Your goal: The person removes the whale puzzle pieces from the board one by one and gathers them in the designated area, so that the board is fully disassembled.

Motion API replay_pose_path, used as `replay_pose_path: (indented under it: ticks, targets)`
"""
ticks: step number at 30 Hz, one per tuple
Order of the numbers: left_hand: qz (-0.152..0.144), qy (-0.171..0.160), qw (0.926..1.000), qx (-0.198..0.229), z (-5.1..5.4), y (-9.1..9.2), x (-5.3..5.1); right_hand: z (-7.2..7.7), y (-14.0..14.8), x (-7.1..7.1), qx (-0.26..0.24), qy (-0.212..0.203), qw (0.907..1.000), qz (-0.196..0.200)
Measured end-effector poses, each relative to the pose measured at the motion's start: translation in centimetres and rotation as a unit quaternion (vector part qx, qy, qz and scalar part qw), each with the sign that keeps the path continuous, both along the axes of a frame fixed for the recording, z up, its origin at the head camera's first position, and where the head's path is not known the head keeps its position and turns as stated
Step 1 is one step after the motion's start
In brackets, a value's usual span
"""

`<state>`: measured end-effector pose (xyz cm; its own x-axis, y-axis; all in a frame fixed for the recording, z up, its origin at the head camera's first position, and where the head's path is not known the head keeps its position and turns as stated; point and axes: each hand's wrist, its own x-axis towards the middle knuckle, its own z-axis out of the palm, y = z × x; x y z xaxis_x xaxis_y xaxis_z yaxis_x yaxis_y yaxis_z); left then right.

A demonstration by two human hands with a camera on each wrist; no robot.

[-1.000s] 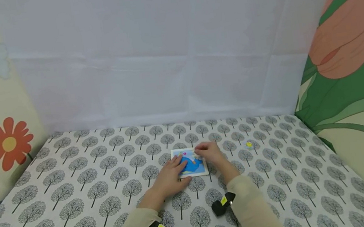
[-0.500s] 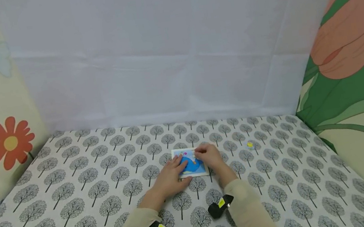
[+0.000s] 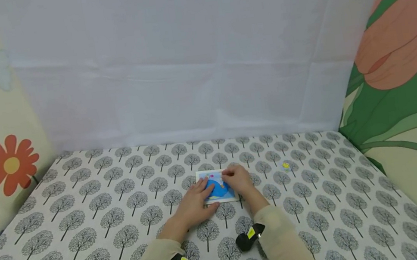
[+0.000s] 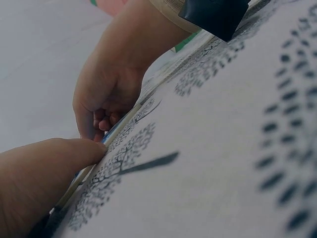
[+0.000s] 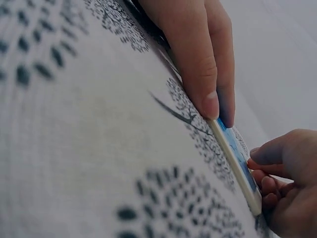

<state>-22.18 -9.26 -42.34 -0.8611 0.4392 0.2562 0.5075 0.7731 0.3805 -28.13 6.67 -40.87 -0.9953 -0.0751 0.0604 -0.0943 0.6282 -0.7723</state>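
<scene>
A small white-framed board (image 3: 225, 200) with a blue whale-like picture lies flat on the table. My left hand (image 3: 196, 203) rests across its left part, fingers spread, with the thumb at the near edge; the left wrist view shows this thumb (image 4: 79, 151) against the rim. Over the board's upper right, my right hand (image 3: 239, 179) has its fingers curled and thumb and fingertip brought together. In the right wrist view, a tiny reddish bit shows between the fingertips of this hand (image 5: 290, 181); its shape is mostly hidden.
A small yellow piece (image 3: 286, 165) lies to the right of the board, on a tree-patterned cloth (image 3: 126, 220). A white sheet (image 3: 169, 65) hangs behind the table. Black devices are strapped at both wrists.
My right hand has moved slightly left and nearer to me, from the board's upper right edge onto its picture. My left hand has stayed on the board.
</scene>
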Motion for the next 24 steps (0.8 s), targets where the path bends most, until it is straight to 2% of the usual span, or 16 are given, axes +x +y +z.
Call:
replay_pose_path:
  ticks: [7, 13, 20, 24]
  targets:
    - [-0.001, 0.001, 1.0, 0.0, 0.15, 0.02, 0.05, -0.16, 0.05, -0.03, 0.002, 0.007, 0.9999, 0.011]
    - [0.001, -0.011, 0.9999, 0.002, 0.31, 0.06, 0.17, -0.34, 0.16, -0.05, -0.019, -0.001, 0.9996, 0.019]
    - [0.0, -0.013, 0.9999, 0.004, 0.41, 0.08, 0.23, -0.27, 0.17, -0.22, -0.066, -0.022, 0.9975, -0.007]
    - [-0.002, -0.011, 0.9999, 0.006, 0.4, 0.07, 0.16, -0.31, 0.22, -0.43, -0.081, -0.02, 0.9965, -0.01]
